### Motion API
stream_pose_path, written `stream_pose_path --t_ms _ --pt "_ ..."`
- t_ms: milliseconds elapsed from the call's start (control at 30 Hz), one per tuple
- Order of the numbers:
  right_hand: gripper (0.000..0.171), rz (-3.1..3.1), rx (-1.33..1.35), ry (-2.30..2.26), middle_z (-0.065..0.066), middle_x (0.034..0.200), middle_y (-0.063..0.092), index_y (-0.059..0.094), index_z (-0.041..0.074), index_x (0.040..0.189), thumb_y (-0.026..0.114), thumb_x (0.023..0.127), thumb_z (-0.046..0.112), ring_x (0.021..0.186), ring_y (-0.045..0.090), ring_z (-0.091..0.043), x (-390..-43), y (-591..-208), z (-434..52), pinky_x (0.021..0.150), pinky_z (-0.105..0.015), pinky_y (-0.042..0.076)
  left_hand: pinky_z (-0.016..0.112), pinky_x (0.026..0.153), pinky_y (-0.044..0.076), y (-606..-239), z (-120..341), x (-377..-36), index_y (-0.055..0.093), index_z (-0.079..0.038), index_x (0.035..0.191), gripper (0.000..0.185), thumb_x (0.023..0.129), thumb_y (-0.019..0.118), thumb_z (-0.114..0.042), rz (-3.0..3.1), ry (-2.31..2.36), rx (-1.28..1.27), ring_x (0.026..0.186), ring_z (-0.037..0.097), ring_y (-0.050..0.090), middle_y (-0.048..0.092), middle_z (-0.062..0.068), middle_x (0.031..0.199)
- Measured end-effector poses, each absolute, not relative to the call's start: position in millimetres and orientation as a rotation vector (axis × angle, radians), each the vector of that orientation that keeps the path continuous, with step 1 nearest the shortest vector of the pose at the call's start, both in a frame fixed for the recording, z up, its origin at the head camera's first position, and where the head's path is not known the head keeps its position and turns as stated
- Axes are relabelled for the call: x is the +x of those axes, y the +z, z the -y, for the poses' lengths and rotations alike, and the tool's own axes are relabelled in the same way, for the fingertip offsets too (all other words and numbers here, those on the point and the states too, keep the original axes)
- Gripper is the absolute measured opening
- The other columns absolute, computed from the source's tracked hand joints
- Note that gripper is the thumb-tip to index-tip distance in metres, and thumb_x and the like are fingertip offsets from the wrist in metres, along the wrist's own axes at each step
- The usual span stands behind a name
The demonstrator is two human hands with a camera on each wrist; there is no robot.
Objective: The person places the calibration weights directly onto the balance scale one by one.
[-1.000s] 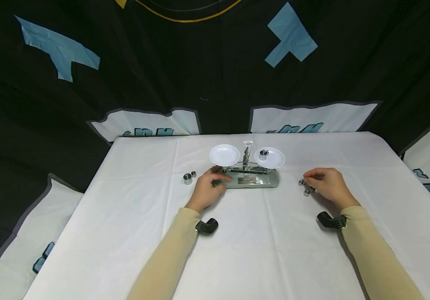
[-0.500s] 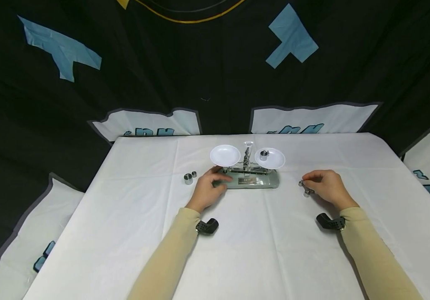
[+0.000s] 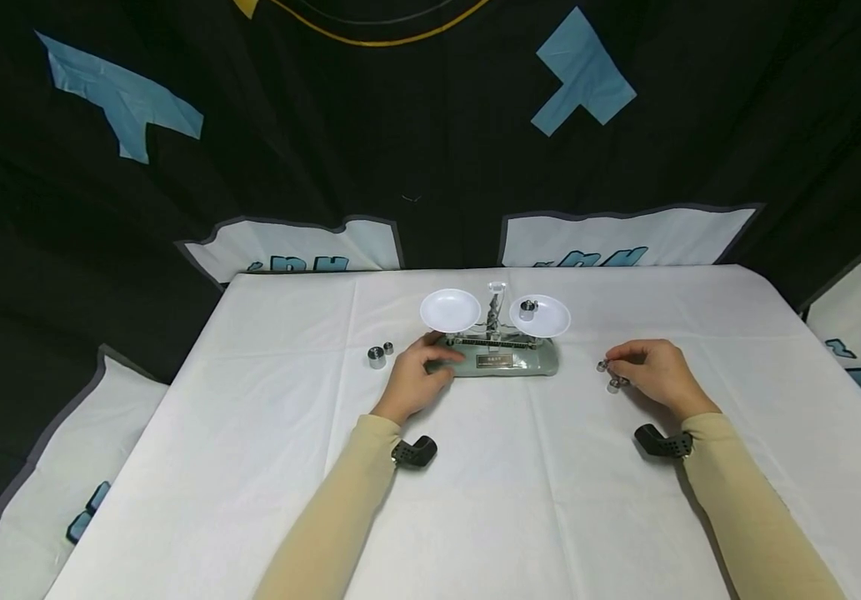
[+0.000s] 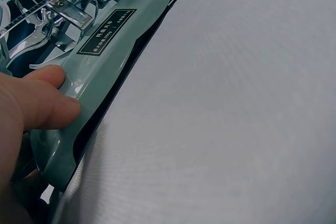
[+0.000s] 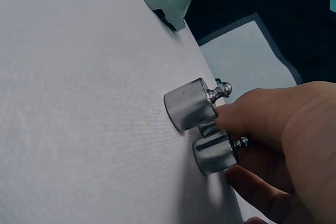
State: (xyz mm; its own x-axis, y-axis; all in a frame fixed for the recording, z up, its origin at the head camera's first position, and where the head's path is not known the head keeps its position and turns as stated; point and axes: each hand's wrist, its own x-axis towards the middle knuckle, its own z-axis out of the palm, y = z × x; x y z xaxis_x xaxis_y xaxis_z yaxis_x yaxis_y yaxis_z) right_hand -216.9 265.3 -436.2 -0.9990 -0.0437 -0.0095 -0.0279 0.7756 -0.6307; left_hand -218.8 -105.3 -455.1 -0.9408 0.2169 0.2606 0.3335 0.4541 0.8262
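My left hand [image 3: 413, 382] grips the left end of a balance scale's grey-green base [image 3: 520, 362]. Its thumb [image 4: 60, 113] lies on the top face beside the label plate; other fingers wrap the end. The left pan [image 3: 450, 311] holds nothing. On the right pan [image 3: 553, 322] stand a metal weight [image 3: 527, 311] and a smaller one. To the right, my right hand [image 3: 653, 373] pinches at a small knobbed weight, partly hidden behind two nearer ones. These are a larger weight [image 5: 188, 104] and a smaller weight [image 5: 212, 153], both upright on the cloth.
Left of the scale stand a larger weight [image 3: 376, 357] and a small weight [image 3: 388, 347]. White cloth [image 3: 475, 517] covers the table. Black curtains [image 3: 430, 150] with blue tape hang behind. Each wrist wears a black camera mount [image 3: 415, 452].
My right hand's fingertips have dipped slightly closer over the cluster of weights. The left hand and the scale have stayed in place.
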Motion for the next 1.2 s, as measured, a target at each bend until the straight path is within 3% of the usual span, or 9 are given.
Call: stream_pose_path --t_ms 367,767,1200 --pt "0.023 -2.94 -0.05 -1.045 -0.022 0.113 0.073 0.075 0.0 0.11 0.067 0.094 0.014 0.106 0.065 -0.036 -215.9 -438.3 -263.9 0.09 -0.048 0.053 0.051 0.121 0.038 -458.0 106.8 -216.7 0.079 -0.004 0.101 0.024 0.081 0.067 0.0 2.595 -1.49 -0.48 0.143 0.039 0.048 0.054 0.02 0.15" --pt "0.019 -2.996 -0.054 -1.025 -0.019 0.106 0.075 0.076 0.001 0.104 0.068 0.093 0.014 0.098 0.066 -0.031 -217.7 -441.7 -262.9 0.079 -0.032 0.049 0.05 0.122 0.037 -458.0 107.2 -217.4 0.079 -0.003 0.1 0.023 0.081 0.067 0.0 2.586 -1.503 -0.484 0.145 0.038 0.047 0.054 0.021 0.151" --pt "0.02 -3.004 -0.044 -1.044 -0.019 0.105 0.076 0.076 0.001 0.104 0.068 0.093 0.015 0.097 0.066 -0.03 -217.6 -436.4 -262.9 0.078 -0.03 0.049 0.049 0.121 0.039 -456.3 106.5 -219.7 0.08 -0.003 0.1 0.023 0.081 0.068 0.0 2.588 -1.484 -0.489 0.144 0.036 0.048 0.056 0.019 0.149"
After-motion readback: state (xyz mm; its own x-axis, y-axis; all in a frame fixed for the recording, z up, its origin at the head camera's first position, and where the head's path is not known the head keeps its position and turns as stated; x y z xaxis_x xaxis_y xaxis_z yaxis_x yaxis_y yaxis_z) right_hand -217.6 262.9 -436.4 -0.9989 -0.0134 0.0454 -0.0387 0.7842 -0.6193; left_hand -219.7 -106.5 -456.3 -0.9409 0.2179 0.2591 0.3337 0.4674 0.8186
